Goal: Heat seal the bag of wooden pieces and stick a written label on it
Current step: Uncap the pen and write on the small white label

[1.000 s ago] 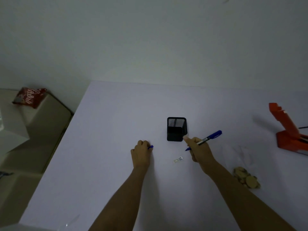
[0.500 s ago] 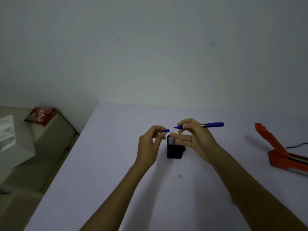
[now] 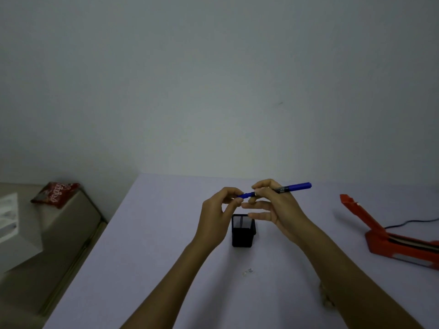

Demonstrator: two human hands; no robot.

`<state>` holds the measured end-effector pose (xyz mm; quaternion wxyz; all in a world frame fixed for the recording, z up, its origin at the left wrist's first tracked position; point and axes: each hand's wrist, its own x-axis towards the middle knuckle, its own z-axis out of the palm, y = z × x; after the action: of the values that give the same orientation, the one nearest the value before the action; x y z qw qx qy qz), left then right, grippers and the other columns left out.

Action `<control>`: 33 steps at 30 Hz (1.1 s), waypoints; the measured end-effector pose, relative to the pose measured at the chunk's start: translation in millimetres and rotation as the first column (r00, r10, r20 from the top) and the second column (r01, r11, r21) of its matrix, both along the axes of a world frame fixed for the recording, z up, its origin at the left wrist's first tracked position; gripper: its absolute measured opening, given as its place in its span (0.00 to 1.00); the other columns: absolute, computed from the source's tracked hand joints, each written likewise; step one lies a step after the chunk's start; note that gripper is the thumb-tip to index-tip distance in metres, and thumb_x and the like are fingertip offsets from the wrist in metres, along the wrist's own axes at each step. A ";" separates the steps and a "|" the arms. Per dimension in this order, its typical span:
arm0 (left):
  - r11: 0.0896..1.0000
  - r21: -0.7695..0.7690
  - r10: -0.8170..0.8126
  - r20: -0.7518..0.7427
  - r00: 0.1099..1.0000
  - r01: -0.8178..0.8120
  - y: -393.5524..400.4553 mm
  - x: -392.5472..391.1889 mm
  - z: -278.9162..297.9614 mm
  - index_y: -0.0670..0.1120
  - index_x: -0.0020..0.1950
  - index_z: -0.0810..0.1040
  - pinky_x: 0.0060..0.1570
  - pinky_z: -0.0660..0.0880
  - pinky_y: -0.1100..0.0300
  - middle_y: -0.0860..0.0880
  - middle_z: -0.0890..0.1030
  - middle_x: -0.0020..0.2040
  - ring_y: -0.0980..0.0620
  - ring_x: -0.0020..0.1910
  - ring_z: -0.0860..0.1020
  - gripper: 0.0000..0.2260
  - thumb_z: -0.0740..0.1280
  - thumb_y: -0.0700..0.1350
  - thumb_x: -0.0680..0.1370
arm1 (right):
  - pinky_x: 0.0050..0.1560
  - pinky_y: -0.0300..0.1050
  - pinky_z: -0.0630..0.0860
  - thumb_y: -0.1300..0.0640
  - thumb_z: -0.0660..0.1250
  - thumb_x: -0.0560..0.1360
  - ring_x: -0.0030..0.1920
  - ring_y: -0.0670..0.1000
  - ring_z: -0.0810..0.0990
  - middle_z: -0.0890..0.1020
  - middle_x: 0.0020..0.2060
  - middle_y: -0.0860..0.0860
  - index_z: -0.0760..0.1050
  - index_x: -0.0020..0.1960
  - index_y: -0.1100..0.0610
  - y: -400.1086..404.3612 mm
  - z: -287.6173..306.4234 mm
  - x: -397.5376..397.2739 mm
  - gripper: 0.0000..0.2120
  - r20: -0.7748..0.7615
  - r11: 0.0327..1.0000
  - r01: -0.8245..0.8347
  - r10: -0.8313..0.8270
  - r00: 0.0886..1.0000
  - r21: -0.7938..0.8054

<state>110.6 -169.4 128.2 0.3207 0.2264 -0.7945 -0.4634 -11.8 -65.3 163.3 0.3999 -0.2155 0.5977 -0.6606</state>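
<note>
Both hands are raised above a pale table (image 3: 147,245), meeting over a black mesh pen cup (image 3: 242,231) that stands upright near the middle. The right hand (image 3: 278,207) pinches a blue pen (image 3: 293,187) between thumb and forefinger, the barrel lying almost level and pointing right, while its other 3 fingers are spread loosely below. The left hand (image 3: 218,217) is curled, its thumb and forefinger closed on the blue cap (image 3: 244,195), which sits at the pen's left end; whether the cap is fully seated or only touching the tip cannot be told. A small white label (image 3: 247,272) lies flat on the table in front of the cup, between the 2 forearms and touching neither. The bag of wooden pieces (image 3: 326,296) is at the lower right, almost wholly hidden behind the right forearm, so only a few tan pieces show at the arm's edge; whether it is sealed cannot be told. Well to the right stands an orange heat sealer (image 3: 389,241) with its arm lifted at a slant and a dark cord (image 3: 413,223) trailing behind it. Off the table's left edge, a red snack packet (image 3: 55,194) rests on a beige surface, with a white box (image 3: 9,217) nearer the frame edge.
</note>
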 end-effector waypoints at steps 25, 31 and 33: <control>0.957 0.288 0.008 -0.103 0.995 0.023 -19.7 -27.1 6.1 0.41 0.48 0.82 0.44 0.76 0.67 0.46 0.85 0.42 0.54 0.42 0.83 0.04 0.68 0.37 0.76 | 0.33 0.44 0.75 0.61 0.69 0.75 0.29 0.50 0.73 0.76 0.30 0.55 0.78 0.47 0.59 -7.8 -6.1 -21.4 0.03 0.109 0.993 0.107 -0.100 0.989 -0.055; 0.965 0.204 0.138 0.148 0.979 -0.166 -48.7 -33.9 -50.1 0.47 0.57 0.79 0.41 0.73 0.75 0.55 0.81 0.50 0.58 0.47 0.79 0.10 0.69 0.45 0.77 | 0.34 0.45 0.80 0.59 0.67 0.76 0.27 0.51 0.76 0.82 0.36 0.57 0.80 0.51 0.63 -10.1 -64.1 -55.7 0.09 0.028 0.957 0.214 -0.223 0.974 0.196; 0.945 0.220 0.186 0.246 0.951 -0.242 -46.3 -28.1 -82.7 0.45 0.55 0.79 0.40 0.70 0.73 0.51 0.81 0.49 0.56 0.46 0.77 0.09 0.68 0.44 0.77 | 0.33 0.44 0.80 0.57 0.66 0.77 0.29 0.52 0.77 0.84 0.40 0.58 0.79 0.53 0.62 -11.9 -94.0 -57.3 0.10 -0.031 0.936 0.182 -0.182 0.983 0.303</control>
<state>82.5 -215.7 45.5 0.2481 0.4001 -0.7317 -0.4929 -69.1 -77.1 69.3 0.3647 -0.0960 0.7101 -0.5946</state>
